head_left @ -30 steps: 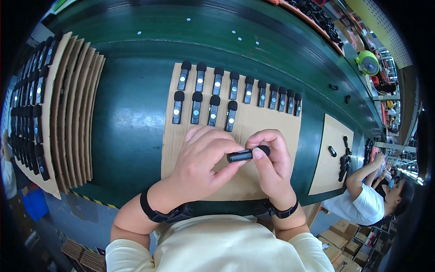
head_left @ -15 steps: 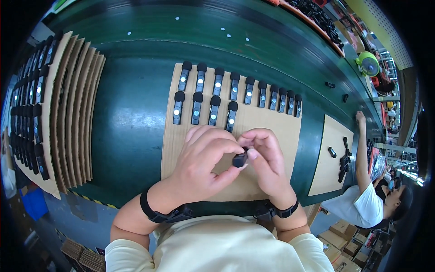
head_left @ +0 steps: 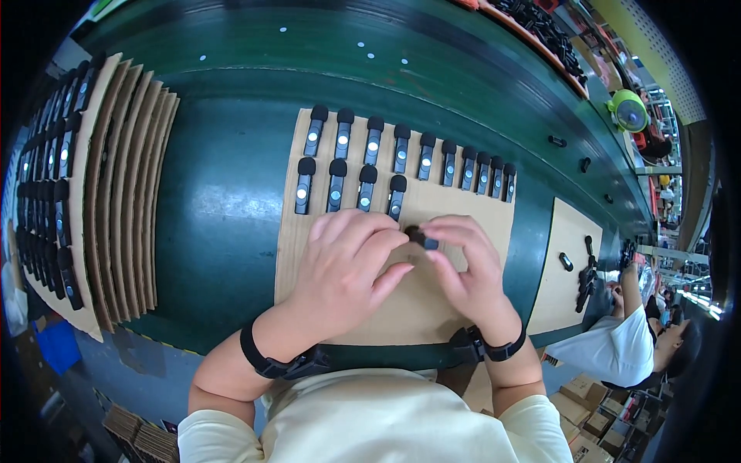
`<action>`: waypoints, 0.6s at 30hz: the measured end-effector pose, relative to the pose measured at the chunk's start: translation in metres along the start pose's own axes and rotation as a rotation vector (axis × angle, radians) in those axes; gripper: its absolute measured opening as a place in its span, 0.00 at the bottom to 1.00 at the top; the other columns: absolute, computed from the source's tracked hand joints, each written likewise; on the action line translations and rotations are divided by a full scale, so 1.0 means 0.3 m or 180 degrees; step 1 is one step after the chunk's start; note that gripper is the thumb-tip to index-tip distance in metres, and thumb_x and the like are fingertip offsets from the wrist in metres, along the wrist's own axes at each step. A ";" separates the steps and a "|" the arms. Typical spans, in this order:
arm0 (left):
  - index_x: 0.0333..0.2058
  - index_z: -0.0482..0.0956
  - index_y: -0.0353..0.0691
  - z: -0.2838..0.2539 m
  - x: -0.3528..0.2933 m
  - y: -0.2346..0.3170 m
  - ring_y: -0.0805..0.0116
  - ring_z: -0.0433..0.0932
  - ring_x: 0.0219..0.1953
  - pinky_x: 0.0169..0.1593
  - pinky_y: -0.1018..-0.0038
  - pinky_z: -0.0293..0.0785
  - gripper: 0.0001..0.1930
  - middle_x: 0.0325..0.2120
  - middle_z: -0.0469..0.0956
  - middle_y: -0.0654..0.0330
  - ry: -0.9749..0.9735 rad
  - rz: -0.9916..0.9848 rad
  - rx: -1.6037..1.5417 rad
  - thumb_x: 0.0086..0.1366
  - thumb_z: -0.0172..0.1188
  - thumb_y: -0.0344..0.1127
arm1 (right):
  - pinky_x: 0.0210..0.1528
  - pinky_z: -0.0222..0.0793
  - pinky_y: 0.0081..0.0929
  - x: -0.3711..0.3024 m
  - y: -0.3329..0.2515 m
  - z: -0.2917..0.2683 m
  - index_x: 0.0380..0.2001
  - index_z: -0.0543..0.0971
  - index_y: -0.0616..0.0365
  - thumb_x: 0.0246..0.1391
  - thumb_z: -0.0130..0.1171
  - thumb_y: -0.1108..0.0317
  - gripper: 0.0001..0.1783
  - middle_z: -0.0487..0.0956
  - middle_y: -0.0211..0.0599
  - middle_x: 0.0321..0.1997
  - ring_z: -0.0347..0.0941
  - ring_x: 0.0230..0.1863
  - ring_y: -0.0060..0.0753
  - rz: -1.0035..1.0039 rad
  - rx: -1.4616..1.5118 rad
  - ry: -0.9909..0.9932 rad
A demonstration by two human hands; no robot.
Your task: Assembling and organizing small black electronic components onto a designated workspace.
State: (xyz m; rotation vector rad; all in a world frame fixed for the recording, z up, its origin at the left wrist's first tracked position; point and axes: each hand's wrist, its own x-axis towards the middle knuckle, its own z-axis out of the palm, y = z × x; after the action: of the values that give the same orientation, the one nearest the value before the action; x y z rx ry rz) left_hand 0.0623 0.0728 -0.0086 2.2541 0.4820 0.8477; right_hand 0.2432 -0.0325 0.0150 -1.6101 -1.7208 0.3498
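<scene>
Over the cardboard sheet [head_left: 370, 316], a small black clip-on microphone [head_left: 429, 244] sits between the thumb and fingers of my right hand [head_left: 472, 266]. Its dark foam tip points left and is partly hidden. My left hand [head_left: 343, 262] is close against that end, its thumb stretched away from the index finger; the fingertips reach the foam, but no grip shows. Beyond my hands, two rows of similar microphones with foam tips lie on the sheet, among them one [head_left: 396, 197] just above my left fingers.
On the left stand upright cardboard sheets [head_left: 127, 193], the outermost carrying many microphones [head_left: 62, 204]. To the right, another cardboard sheet [head_left: 552, 270] bears loose black parts [head_left: 587, 282]. A co-worker in a white sleeve [head_left: 629, 343] is beside it. A green fan [head_left: 629, 112] stands farther back.
The microphone has passed from my left thumb and finger into my right hand's hold, a little up and to the right. My left thumb has opened away. The co-worker's arm has drawn back.
</scene>
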 end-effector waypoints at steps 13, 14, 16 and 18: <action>0.38 0.75 0.42 -0.004 -0.003 0.000 0.60 0.71 0.47 0.50 0.61 0.64 0.15 0.46 0.73 0.59 -0.0335 0.0002 0.0267 0.53 0.68 0.36 | 0.44 0.73 0.37 -0.027 0.063 0.057 0.38 0.77 0.59 0.42 0.66 0.81 0.17 0.75 0.45 0.48 0.75 0.44 0.47 -0.0150 -0.1024 -0.0286; 0.38 0.76 0.42 -0.007 -0.002 0.003 0.59 0.72 0.47 0.51 0.61 0.64 0.15 0.46 0.74 0.59 -0.0335 -0.0035 0.0253 0.52 0.69 0.36 | 0.44 0.73 0.37 -0.021 0.069 0.059 0.38 0.77 0.59 0.42 0.66 0.81 0.17 0.75 0.45 0.48 0.75 0.44 0.47 -0.0150 -0.1024 -0.0285; 0.38 0.78 0.42 -0.008 0.000 0.008 0.58 0.72 0.46 0.51 0.62 0.65 0.16 0.46 0.75 0.59 -0.0338 -0.0102 0.0220 0.51 0.70 0.35 | 0.45 0.73 0.37 -0.006 0.083 0.062 0.38 0.77 0.59 0.42 0.66 0.81 0.17 0.75 0.45 0.49 0.75 0.44 0.46 -0.0101 -0.1041 -0.0216; 0.37 0.78 0.42 -0.003 0.002 0.009 0.58 0.73 0.46 0.51 0.62 0.65 0.15 0.46 0.75 0.59 -0.0340 -0.0093 0.0208 0.51 0.70 0.35 | 0.45 0.73 0.38 -0.005 0.085 0.057 0.39 0.78 0.59 0.42 0.66 0.81 0.17 0.75 0.45 0.49 0.75 0.44 0.46 -0.0065 -0.1062 -0.0173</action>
State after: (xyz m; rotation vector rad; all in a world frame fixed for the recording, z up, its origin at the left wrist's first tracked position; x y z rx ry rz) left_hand 0.0623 0.0716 -0.0059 2.3324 0.4981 0.7019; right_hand 0.2505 -0.0245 -0.0138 -1.8290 -1.9122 0.0991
